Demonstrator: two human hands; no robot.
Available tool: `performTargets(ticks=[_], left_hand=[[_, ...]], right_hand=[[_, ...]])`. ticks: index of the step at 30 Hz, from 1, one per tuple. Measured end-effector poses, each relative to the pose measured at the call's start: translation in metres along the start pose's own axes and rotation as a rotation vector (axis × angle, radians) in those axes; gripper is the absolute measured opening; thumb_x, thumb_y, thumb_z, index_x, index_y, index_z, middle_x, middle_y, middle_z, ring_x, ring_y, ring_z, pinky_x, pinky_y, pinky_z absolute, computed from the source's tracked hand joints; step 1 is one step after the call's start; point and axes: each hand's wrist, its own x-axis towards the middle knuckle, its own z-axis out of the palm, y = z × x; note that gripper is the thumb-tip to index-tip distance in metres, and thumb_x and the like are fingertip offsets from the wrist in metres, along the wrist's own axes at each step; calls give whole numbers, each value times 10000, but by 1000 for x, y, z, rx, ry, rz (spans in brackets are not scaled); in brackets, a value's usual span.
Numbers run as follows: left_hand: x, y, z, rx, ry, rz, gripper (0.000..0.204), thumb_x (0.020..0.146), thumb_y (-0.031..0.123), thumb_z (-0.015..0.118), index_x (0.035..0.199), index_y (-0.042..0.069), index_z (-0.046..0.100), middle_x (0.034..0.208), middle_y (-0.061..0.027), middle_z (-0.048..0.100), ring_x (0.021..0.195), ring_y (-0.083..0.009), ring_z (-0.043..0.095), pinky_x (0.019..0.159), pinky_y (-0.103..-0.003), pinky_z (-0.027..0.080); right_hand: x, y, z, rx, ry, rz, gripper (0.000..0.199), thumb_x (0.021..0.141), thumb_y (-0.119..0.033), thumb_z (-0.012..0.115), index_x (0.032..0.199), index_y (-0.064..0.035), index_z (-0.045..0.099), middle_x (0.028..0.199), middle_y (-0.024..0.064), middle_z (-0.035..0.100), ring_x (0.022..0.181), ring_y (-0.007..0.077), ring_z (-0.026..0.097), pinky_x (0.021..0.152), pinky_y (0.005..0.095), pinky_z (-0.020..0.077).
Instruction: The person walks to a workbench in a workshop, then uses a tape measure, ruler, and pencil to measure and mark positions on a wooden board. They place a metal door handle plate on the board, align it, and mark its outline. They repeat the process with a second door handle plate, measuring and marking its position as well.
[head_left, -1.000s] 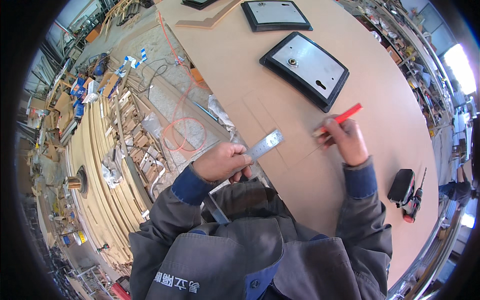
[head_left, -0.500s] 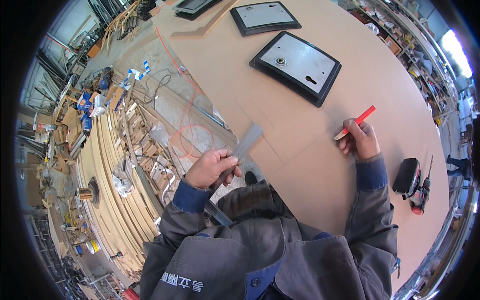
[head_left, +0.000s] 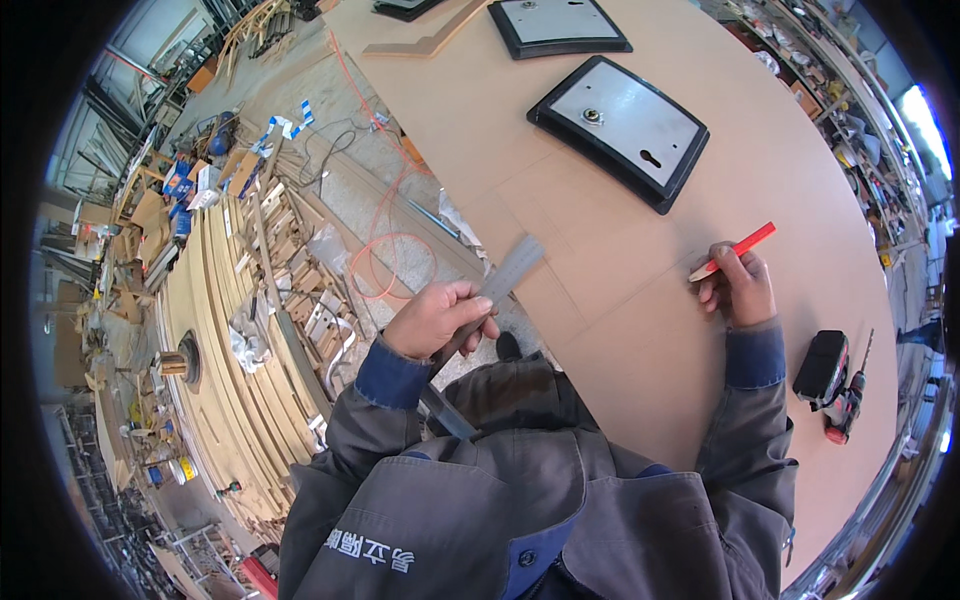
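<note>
A broad tan fibreboard sheet [head_left: 640, 390] fills the centre and right of the frame, running up to the top edge. Long pale wood strips [head_left: 225, 340] lie stacked at the left. On the sheet, in the upper centre, rests a grey metal plate in a black frame [head_left: 630, 125], with a round fitting and a keyhole-shaped slot; a similar framed plate [head_left: 560, 25] sits above it at the top. A cordless drill [head_left: 843, 403] lies on its side at the right, its bit pointing upward in the frame. Left of centre, the left hand [head_left: 440, 320] is closed around a steel ruler [head_left: 515, 265] — its free end slants up to the right across the sheet's edge. Right of centre, the right hand [head_left: 740, 285] pinches a red carpenter's pencil [head_left: 745, 247], tip toward the lower left — whether it touches the sheet cannot be told. Thin marked lines [head_left: 620, 307] cross the sheet between the hands.
</note>
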Motion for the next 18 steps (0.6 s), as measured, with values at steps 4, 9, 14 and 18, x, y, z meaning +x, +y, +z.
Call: performTargets(ticks=[4,9,14,18], left_hand=[[1,4,-8,51,14,5,224,1038,207,581,1046,-14,617,869,-100,725,614,-93,615,543,-237,507],[13,28,-24,146,23,26,213,1034,203,568,1022,-1,627,866,-86,729,606,-87,614,521,-253,504],[23,55,-50,173,-46,-24,220,1037,203,572,1046,-10,626,875,-88,723,614,-101,621,530,-261,508],[41,55,-58,182,-110,-48,263,1040,205,580,1114,-46,613,890,-106,724,610,-111,623,532,-265,509]], right_hand=[[2,1,1,0,-20,9,376,1016,-303,572,885,31,685,663,94,653,468,132,577,437,243,463],[5,8,-5,5,-15,-6,360,1048,-296,534,894,4,661,629,99,633,438,148,554,409,255,453],[9,12,-3,-1,-21,-19,384,1035,-311,550,917,31,677,717,126,679,495,140,603,432,245,480],[6,13,-4,41,44,-16,350,1040,-297,562,974,30,665,742,137,693,497,143,608,421,255,482]])
